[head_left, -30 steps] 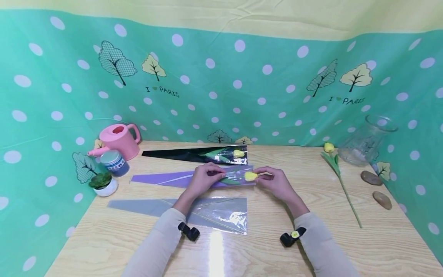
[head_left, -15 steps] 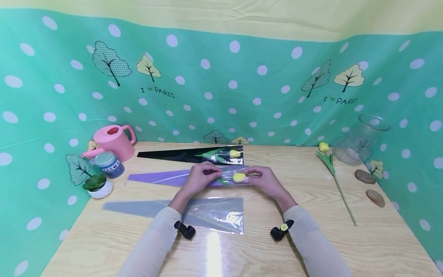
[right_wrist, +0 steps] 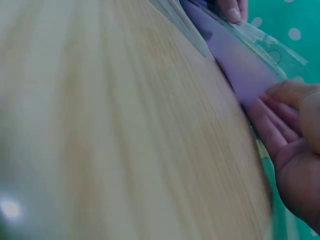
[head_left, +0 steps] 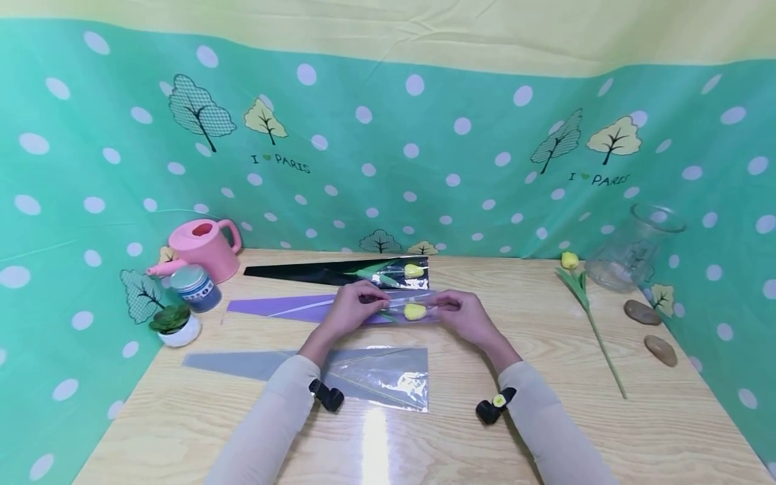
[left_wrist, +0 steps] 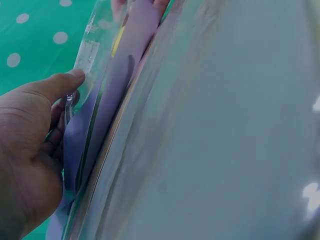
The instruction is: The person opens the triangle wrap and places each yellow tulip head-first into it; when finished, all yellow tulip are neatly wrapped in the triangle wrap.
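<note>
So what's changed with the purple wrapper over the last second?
The yellow tulip has slid left, deeper into the purple sleeve. The right hand moved left too and now holds the sleeve's right end. The left hand still pinches the sleeve; the loose tulip hasn't moved.

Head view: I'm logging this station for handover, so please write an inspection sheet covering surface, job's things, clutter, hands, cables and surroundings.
Surface: wooden table, bright glare near the front.
Job's things: purple sleeve holding a yellow tulip; black sleeve behind, also with a tulip; grey sleeve in front, no flower seen; loose tulip to the right.
Clutter: pink watering can, jar and potted plant left; glass vase and stones right.
Hands: left hand and right hand both pinch the purple sleeve.
Cables: nothing seen.
Surroundings: green dotted curtain behind.
</note>
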{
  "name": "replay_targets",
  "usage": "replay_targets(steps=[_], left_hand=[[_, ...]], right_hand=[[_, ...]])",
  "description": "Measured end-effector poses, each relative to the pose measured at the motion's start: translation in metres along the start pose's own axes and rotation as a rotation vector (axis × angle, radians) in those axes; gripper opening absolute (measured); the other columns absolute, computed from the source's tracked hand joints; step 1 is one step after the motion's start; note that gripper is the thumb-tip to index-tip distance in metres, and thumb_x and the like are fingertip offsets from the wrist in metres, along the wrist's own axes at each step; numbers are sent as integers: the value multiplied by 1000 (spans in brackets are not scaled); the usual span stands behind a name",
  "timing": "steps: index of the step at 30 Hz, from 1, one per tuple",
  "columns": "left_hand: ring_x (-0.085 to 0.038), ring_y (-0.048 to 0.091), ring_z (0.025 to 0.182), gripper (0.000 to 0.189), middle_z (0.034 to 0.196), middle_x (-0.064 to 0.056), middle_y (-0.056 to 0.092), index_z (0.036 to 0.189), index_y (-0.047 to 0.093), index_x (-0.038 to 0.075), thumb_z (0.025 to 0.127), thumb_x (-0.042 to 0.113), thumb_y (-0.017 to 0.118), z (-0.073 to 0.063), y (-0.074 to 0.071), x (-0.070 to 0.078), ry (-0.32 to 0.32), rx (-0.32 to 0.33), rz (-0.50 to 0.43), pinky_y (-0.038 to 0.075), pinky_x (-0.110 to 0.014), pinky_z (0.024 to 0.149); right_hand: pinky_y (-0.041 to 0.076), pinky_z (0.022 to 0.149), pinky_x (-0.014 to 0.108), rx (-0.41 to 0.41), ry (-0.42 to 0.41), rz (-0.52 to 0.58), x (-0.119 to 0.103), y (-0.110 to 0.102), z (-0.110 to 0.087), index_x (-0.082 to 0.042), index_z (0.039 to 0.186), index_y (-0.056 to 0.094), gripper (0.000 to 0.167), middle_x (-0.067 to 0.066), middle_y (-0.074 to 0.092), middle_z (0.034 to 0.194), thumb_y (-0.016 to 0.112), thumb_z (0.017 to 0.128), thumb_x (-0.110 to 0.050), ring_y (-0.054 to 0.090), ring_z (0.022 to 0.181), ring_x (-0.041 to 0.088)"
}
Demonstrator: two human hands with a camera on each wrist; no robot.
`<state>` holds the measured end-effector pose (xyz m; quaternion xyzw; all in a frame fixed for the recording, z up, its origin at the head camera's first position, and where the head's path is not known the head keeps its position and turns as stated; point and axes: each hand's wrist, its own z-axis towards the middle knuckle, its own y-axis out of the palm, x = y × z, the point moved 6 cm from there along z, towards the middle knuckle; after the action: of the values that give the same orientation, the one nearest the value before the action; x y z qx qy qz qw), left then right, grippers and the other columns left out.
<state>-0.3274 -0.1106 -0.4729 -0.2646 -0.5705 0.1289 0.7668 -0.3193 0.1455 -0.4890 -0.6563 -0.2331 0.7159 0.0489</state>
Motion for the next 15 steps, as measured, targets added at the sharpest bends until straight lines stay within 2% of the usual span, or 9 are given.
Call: replay_targets(steps=[4, 7, 12, 15], left_hand=[[-15, 66, 102, 11, 100, 5, 73, 100, 83, 21, 89, 22, 82, 1, -1, -1, 0, 7, 30, 54, -35, 94], [-17, 65, 105, 12, 102, 5, 73, 101, 83, 21, 89, 23, 83, 0, -2, 0, -6, 3, 48, 52, -40, 98], [-20, 64, 109, 14, 105, 5, 72, 102, 82, 23, 88, 23, 83, 0, -2, -1, -26, -10, 53, 50, -46, 104], [-19, 65, 110, 15, 106, 6, 73, 103, 82, 25, 88, 23, 84, -1, -5, -1, -31, 4, 37, 50, -45, 104]], right_hand=[[58, 89, 19, 73, 11, 6, -4, -16, -15, -5, 117, 72, 25, 14, 75, 115, 75, 93, -9, 72, 102, 17], [57, 86, 18, 95, 7, 10, -11, -21, -31, -4, 116, 72, 23, 14, 75, 112, 75, 93, -10, 70, 97, 13], [58, 83, 20, 35, -19, 19, -22, -13, -54, -2, 113, 73, 21, 15, 75, 108, 75, 93, -8, 69, 92, 13], [58, 80, 21, -2, -18, 21, -22, -6, -64, -3, 111, 74, 21, 12, 76, 104, 77, 92, -11, 69, 89, 13]])
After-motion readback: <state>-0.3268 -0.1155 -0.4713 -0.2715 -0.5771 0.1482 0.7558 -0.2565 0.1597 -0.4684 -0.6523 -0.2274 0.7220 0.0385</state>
